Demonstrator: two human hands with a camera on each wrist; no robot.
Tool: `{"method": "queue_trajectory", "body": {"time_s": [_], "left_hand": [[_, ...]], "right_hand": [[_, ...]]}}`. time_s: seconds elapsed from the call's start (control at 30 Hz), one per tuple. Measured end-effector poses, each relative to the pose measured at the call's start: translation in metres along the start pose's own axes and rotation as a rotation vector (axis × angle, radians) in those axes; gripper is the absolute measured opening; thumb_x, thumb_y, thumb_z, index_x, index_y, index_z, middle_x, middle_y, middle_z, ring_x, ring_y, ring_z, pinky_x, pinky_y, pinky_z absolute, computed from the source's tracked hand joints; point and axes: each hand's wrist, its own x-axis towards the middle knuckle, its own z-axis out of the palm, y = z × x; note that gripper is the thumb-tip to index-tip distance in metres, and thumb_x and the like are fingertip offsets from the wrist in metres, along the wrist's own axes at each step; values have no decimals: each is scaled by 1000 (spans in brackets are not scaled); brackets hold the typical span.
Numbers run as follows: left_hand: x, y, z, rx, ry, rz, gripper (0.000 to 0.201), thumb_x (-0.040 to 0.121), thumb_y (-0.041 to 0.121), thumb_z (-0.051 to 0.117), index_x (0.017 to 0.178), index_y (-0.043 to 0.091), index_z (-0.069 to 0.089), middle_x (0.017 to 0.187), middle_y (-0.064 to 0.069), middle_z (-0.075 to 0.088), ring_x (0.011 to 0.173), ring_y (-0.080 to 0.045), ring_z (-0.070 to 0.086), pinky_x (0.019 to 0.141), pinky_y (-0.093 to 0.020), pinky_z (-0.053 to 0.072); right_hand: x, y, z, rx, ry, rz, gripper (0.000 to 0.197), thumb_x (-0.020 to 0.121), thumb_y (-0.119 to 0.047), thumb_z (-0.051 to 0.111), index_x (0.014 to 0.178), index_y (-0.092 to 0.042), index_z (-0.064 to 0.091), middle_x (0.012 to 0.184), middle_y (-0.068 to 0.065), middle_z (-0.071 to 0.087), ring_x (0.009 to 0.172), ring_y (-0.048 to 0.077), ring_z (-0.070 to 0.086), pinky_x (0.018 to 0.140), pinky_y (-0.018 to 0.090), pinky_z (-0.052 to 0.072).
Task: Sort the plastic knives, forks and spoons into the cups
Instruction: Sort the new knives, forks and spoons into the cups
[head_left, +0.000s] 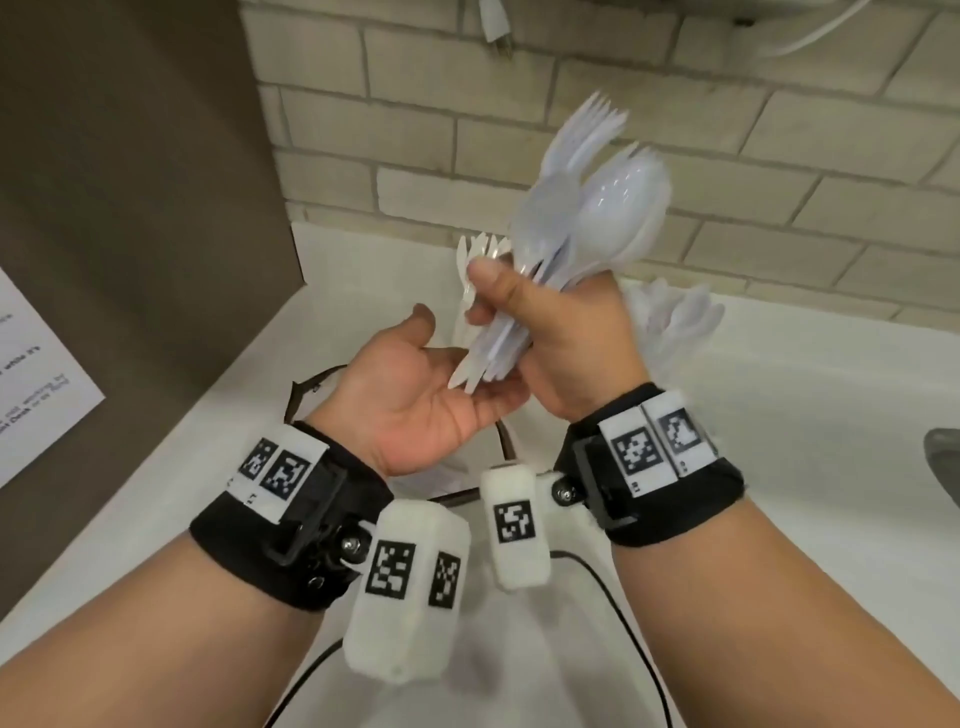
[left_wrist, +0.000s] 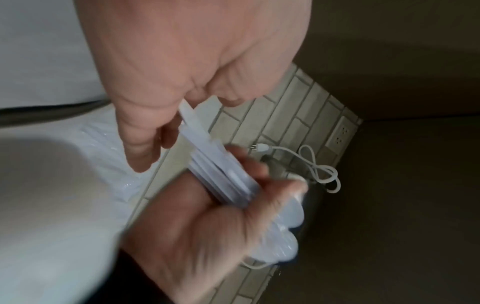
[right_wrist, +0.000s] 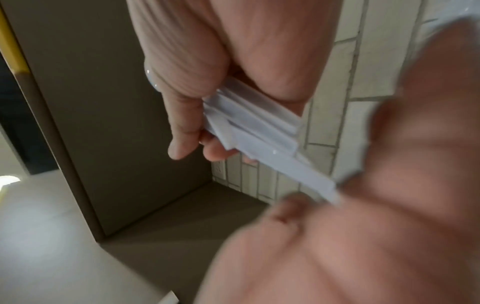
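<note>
White countertop (head_left: 363, 270) and brick wall framed the work. Mixed cutlery bundle (head_left: 571, 218) stood above it, handles clamped in the right hand (head_left: 550, 332). Left hand (head_left: 415, 395), palm open, touched the handle ends. Next, probably: pinch out one piece. Cups unclear.

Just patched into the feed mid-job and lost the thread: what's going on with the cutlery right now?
The right hand grips a bundle of white plastic cutlery, spoons and forks fanned out above the fist, held up over the white counter. The left hand is open, palm up, under the handle ends, touching them without gripping. More white cutlery stands behind the right hand; what holds it is hidden. Nothing from the bundle is being placed at this moment.
</note>
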Motion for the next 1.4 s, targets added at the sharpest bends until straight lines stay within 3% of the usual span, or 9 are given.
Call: {"method": "queue_trajectory", "body": {"time_s": [0.13, 0.37, 0.47, 0.53, 0.67, 0.83, 1.07, 1.2, 1.4], "left_hand": [[1, -2, -5, 25, 18, 6, 60, 100, 54, 20, 133, 20, 56, 129, -16, 62, 122, -32, 57, 109, -51, 34], [6, -5, -10, 102, 29, 73, 77, 95, 63, 24, 101, 6, 74, 116, -11, 69, 111, -28, 65, 105, -49, 39], [1, -2, -11, 372, -31, 181, 77, 83, 73, 38, 124, 14, 63, 88, -7, 63, 87, -18, 58, 105, -42, 35], [0, -1, -12, 611, -66, 283, 81, 71, 66, 66, 132, 14, 54, 99, -12, 57, 86, -20, 49, 97, -40, 37], [2, -12, -2, 956, 109, 407, 58, 58, 35, 84, 110, 22, 62, 108, 0, 73, 103, -13, 67, 92, -38, 51], [11, -15, -5, 784, 295, 463, 23, 82, 31, 71, 94, 12, 73, 98, -4, 75, 92, -14, 70, 88, -36, 53], [9, 0, -20, 427, -94, 307, 14, 82, 23, 55, 71, 16, 57, 95, -10, 73, 112, -29, 63, 90, -37, 53], [7, 0, -27, 395, -163, 236, 13, 81, 21, 53, 70, 16, 58, 74, -6, 71, 109, -30, 62, 88, -41, 54], [7, -2, -37, 287, -123, 237, 6, 83, 13, 49, 88, 14, 52, 59, 1, 48, 73, -22, 63, 86, -46, 55]], "right_hand": [[-11, 21, 0, -9, -1, 126, 21, 76, 6, 71, 85, -9, 58, 70, 10, 58, 64, 24, 60, 68, 39, 54], [-16, 24, 5, -142, 39, 150, 16, 79, 4, 71, 82, -7, 60, 62, 8, 59, 57, 20, 61, 65, 37, 56], [-14, 26, 3, -258, 118, 154, 11, 85, -7, 68, 75, -4, 65, 59, 12, 61, 53, 24, 60, 59, 37, 54], [-12, 27, -3, -430, 142, 140, 10, 85, -8, 67, 75, -9, 68, 64, 7, 64, 56, 20, 61, 62, 39, 56], [-25, 38, 1, -757, -14, 107, 37, 82, 4, 66, 117, -2, 57, 87, -9, 52, 73, -16, 53, 65, 2, 43], [-32, 45, 15, -1079, -125, 72, 41, 90, -12, 56, 130, -5, 48, 113, 11, 63, 105, 23, 61, 81, 18, 40], [-40, 26, 8, -858, -345, 410, 14, 83, -10, 60, 95, -11, 52, 68, 3, 58, 52, 22, 65, 50, 29, 54], [-40, 21, 3, -842, -443, 419, 20, 85, -29, 68, 95, -14, 60, 73, 1, 66, 57, 13, 67, 54, 24, 55], [-20, 0, -22, -810, 3, 187, 37, 81, -40, 71, 69, -6, 62, 70, 0, 68, 45, 9, 54, 46, 19, 43]]}}
